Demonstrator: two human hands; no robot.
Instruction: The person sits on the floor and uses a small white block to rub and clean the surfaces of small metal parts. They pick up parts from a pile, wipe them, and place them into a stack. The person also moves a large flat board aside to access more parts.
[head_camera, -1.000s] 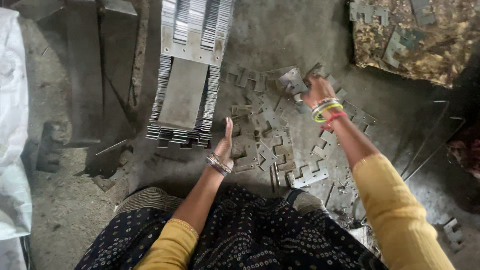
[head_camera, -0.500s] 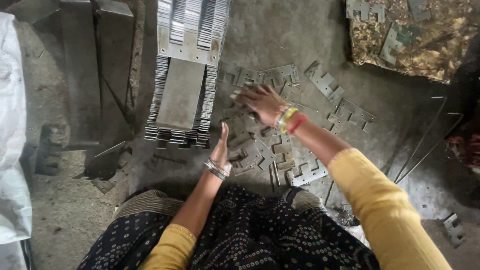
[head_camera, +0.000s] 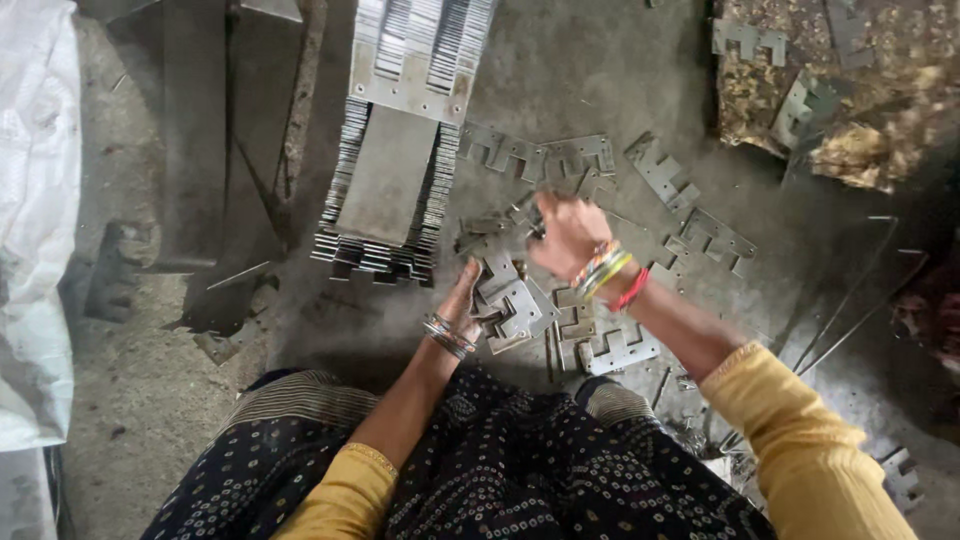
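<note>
Place: on the dusty concrete floor, just in front of the seated person's knees, lay a small stack of flat notched metal plates (head_camera: 515, 305).
Plates in hand: the stack leaned against the left hand (head_camera: 462, 298), tilted rather than flat, with loose plates touching it on the right.
Left hand: it stood edge-on with fingers straight and mostly open, braced against the side of the stack and not wrapped around it.
Right hand: the right hand (head_camera: 568, 232) hovered just above the loose plates, fingers curled downward; a dark bit showed at the fingertips, but I could not tell whether it gripped a plate.
Handling: the plates looked like thin stamped steel, so stiff, light singly and heavy in a bundle; cut edges and notches were likely sharp, and the dusty faces would slide over one another.
Where to hold: best pinched across the flat faces near a solid corner, or squeezed from both sides of the stack, keeping fingers off the notched edges.
Loose plates: more scattered plates (head_camera: 660, 175) lay around, well apart from the stack.
Long pile: a big row of stacked plates (head_camera: 385, 195) ran away from the person, near the left hand.
Further out: a rusty scrap heap (head_camera: 880, 110) sat at the upper right and a white sack (head_camera: 35, 230) at the left edge.
</note>
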